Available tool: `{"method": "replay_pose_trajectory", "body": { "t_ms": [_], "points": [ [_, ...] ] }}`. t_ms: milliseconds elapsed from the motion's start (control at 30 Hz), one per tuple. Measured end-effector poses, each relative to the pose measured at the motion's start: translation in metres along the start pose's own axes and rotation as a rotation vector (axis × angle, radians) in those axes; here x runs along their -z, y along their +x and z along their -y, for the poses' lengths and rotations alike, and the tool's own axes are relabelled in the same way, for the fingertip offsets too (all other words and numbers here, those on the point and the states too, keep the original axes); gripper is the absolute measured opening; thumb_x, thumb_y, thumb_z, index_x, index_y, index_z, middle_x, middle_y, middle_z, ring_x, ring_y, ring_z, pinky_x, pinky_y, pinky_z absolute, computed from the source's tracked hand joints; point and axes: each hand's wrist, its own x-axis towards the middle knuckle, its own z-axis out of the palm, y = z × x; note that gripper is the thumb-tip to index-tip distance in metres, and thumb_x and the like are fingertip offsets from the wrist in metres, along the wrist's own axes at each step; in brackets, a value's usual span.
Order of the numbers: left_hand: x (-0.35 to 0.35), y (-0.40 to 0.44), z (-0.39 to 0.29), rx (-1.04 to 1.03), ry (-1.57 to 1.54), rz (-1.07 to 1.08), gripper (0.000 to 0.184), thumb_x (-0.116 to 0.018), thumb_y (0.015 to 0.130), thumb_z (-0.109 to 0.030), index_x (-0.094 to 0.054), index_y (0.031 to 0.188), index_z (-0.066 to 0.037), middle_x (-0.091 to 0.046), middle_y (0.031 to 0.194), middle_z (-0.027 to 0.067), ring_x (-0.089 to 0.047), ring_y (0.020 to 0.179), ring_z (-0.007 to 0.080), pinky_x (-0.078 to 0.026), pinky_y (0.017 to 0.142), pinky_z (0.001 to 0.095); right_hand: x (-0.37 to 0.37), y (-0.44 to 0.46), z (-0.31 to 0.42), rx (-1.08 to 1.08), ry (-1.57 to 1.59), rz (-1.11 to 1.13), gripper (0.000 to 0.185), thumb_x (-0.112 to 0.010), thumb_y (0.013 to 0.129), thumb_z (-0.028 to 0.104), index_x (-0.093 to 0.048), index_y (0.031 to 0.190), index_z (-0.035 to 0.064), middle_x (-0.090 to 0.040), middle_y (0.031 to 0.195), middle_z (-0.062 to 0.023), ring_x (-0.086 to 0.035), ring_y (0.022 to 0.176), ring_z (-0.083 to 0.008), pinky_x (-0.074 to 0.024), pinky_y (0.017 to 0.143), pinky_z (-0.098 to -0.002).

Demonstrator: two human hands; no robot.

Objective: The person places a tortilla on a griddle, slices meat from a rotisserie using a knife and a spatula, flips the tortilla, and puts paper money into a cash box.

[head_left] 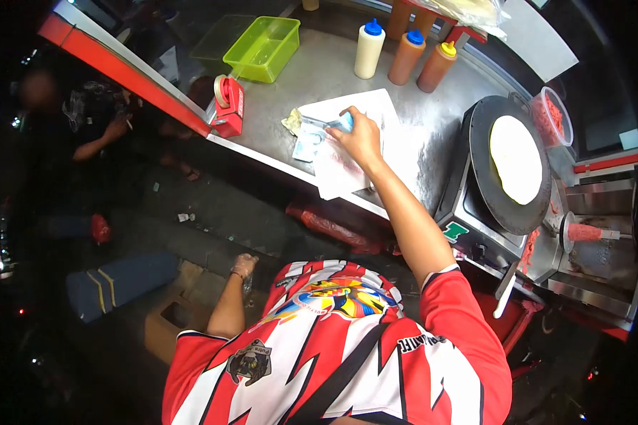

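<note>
My right hand (362,139) reaches over the steel counter, thumb and fingers closed on a flat blue-and-grey piece (344,122) that looks like a banknote. Beneath it lie white paper sheets (376,106) and another pale blue, note-like piece (308,144). A crumpled yellowish scrap (291,122) rests at the papers' left edge. Low beside my body, my left hand (244,265) hangs away from the counter, its fingers curled. Something clear and shiny shows just below it, but what the fingers hold is too small to make out.
A green plastic box (264,48) and red tape dispenser (229,110) stand at the left. Three sauce bottles (407,58) are at the back. On the right, a flatbread (516,160) lies on a round black griddle (485,163). A knife (504,290) juts out below.
</note>
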Motion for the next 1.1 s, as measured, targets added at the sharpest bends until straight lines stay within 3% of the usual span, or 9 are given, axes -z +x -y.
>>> {"method": "replay_pose_trajectory", "body": {
  "t_ms": [267,500,733,867,933,967,1000,1067,1100],
  "points": [
    [0.062,0.112,0.058,-0.061,0.056,0.121,0.046,-0.062,0.091,-0.044,-0.072,0.102,-0.001,-0.072,0.106,0.0238,-0.068,0.104,0.0409,-0.052,0.093,0.0443,-0.031,0.023,0.002,0.039,-0.149,0.118,0.047,-0.088,0.071,0.032,-0.071,0.106,0.0053,-0.074,0.093,-0.0223,-0.071,0.092,-0.0411,-0.0545,0.085,-0.0468],
    [0.153,0.132,0.022,-0.053,-0.155,0.002,0.039,-0.064,0.093,-0.036,-0.069,0.075,-0.001,-0.070,0.074,0.0142,-0.068,0.070,0.0293,-0.053,0.070,0.0425,-0.024,0.032,0.025,0.091,-0.013,0.299,0.029,-0.082,0.078,0.022,-0.070,0.093,0.0005,-0.064,0.094,-0.0189,-0.062,0.091,-0.0377,-0.0484,0.082,-0.0427],
    [0.150,0.150,0.035,-0.075,0.093,0.129,0.042,-0.062,0.092,-0.041,-0.071,0.086,-0.001,-0.072,0.082,0.0176,-0.070,0.079,0.0338,-0.053,0.076,0.0447,-0.116,0.047,0.037,0.034,-0.248,0.053,0.024,-0.079,0.075,0.012,-0.070,0.094,0.0009,-0.070,0.097,-0.0253,-0.065,0.096,-0.0431,-0.0520,0.088,-0.0501],
    [0.151,0.153,0.026,-0.050,0.104,0.154,0.040,-0.061,0.092,-0.042,-0.073,0.094,-0.003,-0.074,0.091,0.0180,-0.071,0.090,0.0344,-0.053,0.084,0.0448,-0.061,0.017,0.068,-0.171,0.123,0.026,0.017,-0.076,0.078,0.004,-0.066,0.091,0.0003,-0.070,0.089,-0.0251,-0.067,0.086,-0.0464,-0.0531,0.077,-0.0462],
    [0.154,0.152,0.017,-0.080,0.108,0.189,0.039,-0.061,0.092,-0.041,-0.073,0.093,-0.004,-0.074,0.087,0.0172,-0.071,0.089,0.0346,-0.053,0.084,0.0448,-0.026,-0.022,0.058,-0.092,0.262,0.092,0.015,-0.077,0.083,0.006,-0.067,0.092,0.0000,-0.070,0.082,-0.0166,-0.068,0.078,-0.0301,-0.0521,0.073,-0.0392],
    [0.149,0.167,0.040,-0.429,0.272,0.086,0.039,-0.060,0.092,-0.039,-0.072,0.086,-0.002,-0.070,0.075,0.0170,-0.070,0.080,0.0346,-0.052,0.078,0.0459,-0.004,-0.048,0.052,-0.114,0.370,0.205,0.016,-0.078,0.084,0.007,-0.068,0.094,0.0000,-0.069,0.081,-0.0127,-0.066,0.078,-0.0230,-0.0517,0.074,-0.0371],
    [0.153,0.146,0.010,-0.022,-0.063,0.115,0.040,-0.059,0.092,-0.036,-0.071,0.080,-0.001,-0.065,0.067,0.0165,-0.068,0.074,0.0343,-0.050,0.073,0.0476,0.029,-0.107,0.031,-0.196,0.485,0.250,0.018,-0.079,0.085,0.009,-0.069,0.096,0.0000,-0.068,0.079,-0.0088,-0.064,0.077,-0.0159,-0.0513,0.074,-0.0350],
    [0.141,0.181,0.049,-0.147,0.099,0.126,0.043,-0.057,0.092,-0.037,-0.070,0.075,-0.001,-0.068,0.071,0.0175,-0.067,0.069,0.0324,-0.049,0.067,0.0466,0.056,-0.181,-0.001,-0.424,0.540,0.400,0.024,-0.079,0.087,0.020,-0.070,0.093,-0.0006,-0.067,0.077,-0.0071,-0.057,0.072,-0.0141,-0.0492,0.070,-0.0325],
    [0.140,0.180,0.047,-0.138,0.105,0.108,0.043,-0.057,0.093,-0.038,-0.070,0.075,-0.001,-0.068,0.072,0.0177,-0.067,0.068,0.0319,-0.049,0.066,0.0455,0.062,-0.217,-0.027,-0.337,0.518,0.372,0.024,-0.080,0.087,0.021,-0.070,0.093,-0.0005,-0.067,0.076,-0.0066,-0.057,0.073,-0.0137,-0.0491,0.071,-0.0327]
  ]
}}
